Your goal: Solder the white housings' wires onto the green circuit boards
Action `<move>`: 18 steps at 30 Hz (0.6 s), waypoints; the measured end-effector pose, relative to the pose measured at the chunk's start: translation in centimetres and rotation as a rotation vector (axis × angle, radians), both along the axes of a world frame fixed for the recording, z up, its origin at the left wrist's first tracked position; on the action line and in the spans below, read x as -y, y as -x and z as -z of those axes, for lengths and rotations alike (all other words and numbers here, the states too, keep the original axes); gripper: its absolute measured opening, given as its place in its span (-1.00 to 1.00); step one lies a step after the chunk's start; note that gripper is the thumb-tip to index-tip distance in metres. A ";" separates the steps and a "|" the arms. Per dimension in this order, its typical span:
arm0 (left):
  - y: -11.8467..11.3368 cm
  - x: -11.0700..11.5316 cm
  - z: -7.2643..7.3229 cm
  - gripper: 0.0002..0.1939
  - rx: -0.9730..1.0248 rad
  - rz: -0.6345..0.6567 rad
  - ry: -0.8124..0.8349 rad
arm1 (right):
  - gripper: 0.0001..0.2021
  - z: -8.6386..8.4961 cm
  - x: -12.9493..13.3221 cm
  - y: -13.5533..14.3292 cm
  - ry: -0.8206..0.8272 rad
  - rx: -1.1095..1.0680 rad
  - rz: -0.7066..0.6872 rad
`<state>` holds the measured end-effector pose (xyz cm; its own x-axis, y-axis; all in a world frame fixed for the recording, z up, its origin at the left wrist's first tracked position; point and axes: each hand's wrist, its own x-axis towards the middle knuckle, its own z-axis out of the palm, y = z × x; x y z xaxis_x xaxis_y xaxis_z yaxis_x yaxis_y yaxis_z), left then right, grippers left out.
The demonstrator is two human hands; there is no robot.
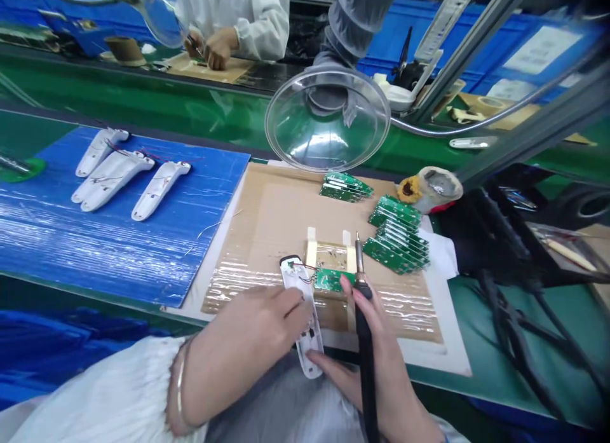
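A white plastic housing (312, 355) with thin wires lies slanted at the front edge of the brown work mat (281, 208). My left hand (252, 332) is closed over its middle; the fingertips are partly hidden, so what they pinch does not show. The wires run to a small green circuit board (328, 279) beside the housing. My right hand (381, 347) is wrapped round a black soldering iron (365, 328), its tip pointing up and away. One right fingertip touches the board, and the thumb rests against the housing's lower end.
Several green boards (395, 239) stand in rows at the mat's right and back. White housings (159, 190) lie on a blue sheet (190, 265) at left. A round magnifier lens (328, 122) hangs above the mat. Beyond, a person's hands (219, 47) work. Black cables (515, 341) lie right.
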<state>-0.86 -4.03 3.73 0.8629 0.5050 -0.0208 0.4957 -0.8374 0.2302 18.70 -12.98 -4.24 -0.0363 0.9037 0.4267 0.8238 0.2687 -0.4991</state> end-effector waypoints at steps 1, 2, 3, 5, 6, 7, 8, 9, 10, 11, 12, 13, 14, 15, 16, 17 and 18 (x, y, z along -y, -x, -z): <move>-0.4 -0.5 0.0 -0.91 -0.007 0.050 -0.090 | -0.09 0.0 -0.2 0.0 -0.003 -0.002 0.002; -0.7 -0.9 0.0 -0.94 0.000 0.094 -0.152 | -0.10 0.0 -0.3 -0.1 0.006 -0.001 -0.002; -0.9 -1.2 0.0 -0.94 0.020 0.130 -0.192 | -0.10 -0.1 -0.3 -0.2 0.010 -0.001 -0.007; -1.2 -1.5 0.1 -0.94 0.083 0.176 -0.208 | -0.10 -0.2 -0.2 -0.3 0.015 0.000 -0.015; -1.3 -1.5 0.1 -0.93 0.117 0.180 -0.189 | -0.10 -0.2 -0.1 -0.3 0.013 0.001 -0.019; -1.3 -1.5 0.2 -0.92 0.151 0.170 -0.167 | -0.10 -0.1 0.0 -0.3 0.012 0.002 -0.025; -1.4 -1.4 0.4 -0.91 0.183 0.148 -0.148 | -0.09 -0.1 0.0 -0.3 0.012 -0.001 -0.031; -1.4 -1.3 0.5 -0.88 0.208 0.123 -0.130 | -0.09 -0.1 0.1 -0.3 0.018 -0.007 -0.033; -1.4 -1.2 0.7 -0.87 0.223 0.102 -0.118 | -0.09 -0.1 0.1 -0.2 0.023 -0.016 -0.034; -1.5 -1.0 0.9 -0.86 0.231 0.091 -0.107 | -0.09 -0.1 0.0 -0.2 0.024 -0.023 -0.035; -1.6 -0.9 1.1 -0.86 0.235 0.090 -0.091 | -0.09 -0.1 -0.1 -0.2 0.019 -0.029 -0.036; -1.7 -0.9 1.2 -0.85 0.241 0.094 -0.067 | -0.08 -0.1 -0.2 -0.2 0.015 -0.033 -0.037; -1.8 -0.9 1.3 -0.83 0.255 0.095 -0.036 | -0.08 -0.2 -0.3 -0.1 0.011 -0.035 -0.038; -1.9 -0.9 1.4 -0.82 0.279 0.083 -0.005 | -0.08 -0.2 -0.3 -0.1 0.008 -0.036 -0.042; -2.0 -1.0 1.5 -0.80 0.315 0.059 0.020 | -0.07 -0.2 -0.3 -0.1 0.003 -0.036 -0.049; -2.1 -1.0 1.6 -0.80 0.357 0.029 0.037 | -0.07 -0.3 -0.3 -0.1 0.002 -0.040 -0.053; -2.2 -1.1 1.7 -0.81 0.404 0.000 0.043 | -0.08 -0.4 -0.1 -0.2 -0.007 -0.044 -0.053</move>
